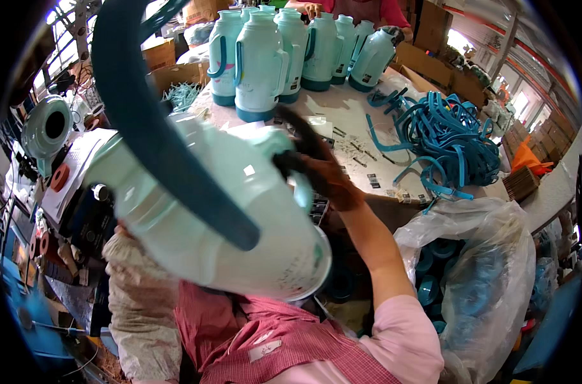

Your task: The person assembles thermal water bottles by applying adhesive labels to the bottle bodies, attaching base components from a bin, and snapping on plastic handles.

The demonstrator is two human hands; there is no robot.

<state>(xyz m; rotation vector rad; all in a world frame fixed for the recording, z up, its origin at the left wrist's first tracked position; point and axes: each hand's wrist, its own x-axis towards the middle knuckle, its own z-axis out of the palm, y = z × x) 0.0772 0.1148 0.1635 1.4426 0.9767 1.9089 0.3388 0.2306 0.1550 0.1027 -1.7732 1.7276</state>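
Observation:
A pale mint thermos flask (220,211) lies tilted across the view close to me, its base toward the lower right. My right hand (326,169), in a dark glove, is at the flask's side handle with fingers curled about it, slightly blurred. One finger sticks up. My left forearm, in a light patterned sleeve, goes up behind the flask, and the left hand's fingers are hidden there. A broad teal strap handle (169,153) arcs across the front of the flask, very near and blurred. Whether it is fastened to the flask I cannot tell.
Several mint flasks (259,70) with teal bases stand at the table's far side, where another person's hands touch some. A heap of teal straps (451,141) lies on the right. Below it, a clear plastic bag (495,281) holds teal parts. Small labels and dark clips dot the table (348,121).

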